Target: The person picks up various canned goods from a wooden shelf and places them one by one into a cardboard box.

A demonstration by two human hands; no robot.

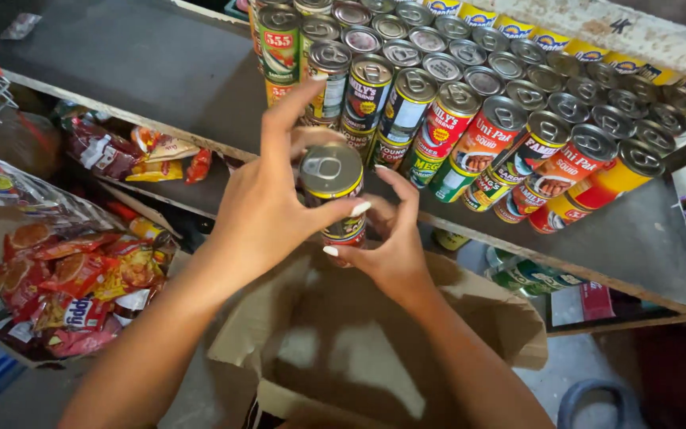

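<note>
Dozens of tins [470, 103] already fill the shelf [621, 238]; both hands, left hand [260, 210] and right hand [391, 246], grasp one can [333, 191] above the open cardboard box [375, 349]

Both arms come up from the bottom edge and meet in the middle, bare to the elbow. The left hand [260, 210] is seen from its back, wrist bent a little, thumb pointing right, index finger raised and stretched upward. The right hand [391, 238] sits lower, palm turned toward the left one, fingers curled upward. The fingertips of both hands are close together, closed around a can [333, 179].
</note>
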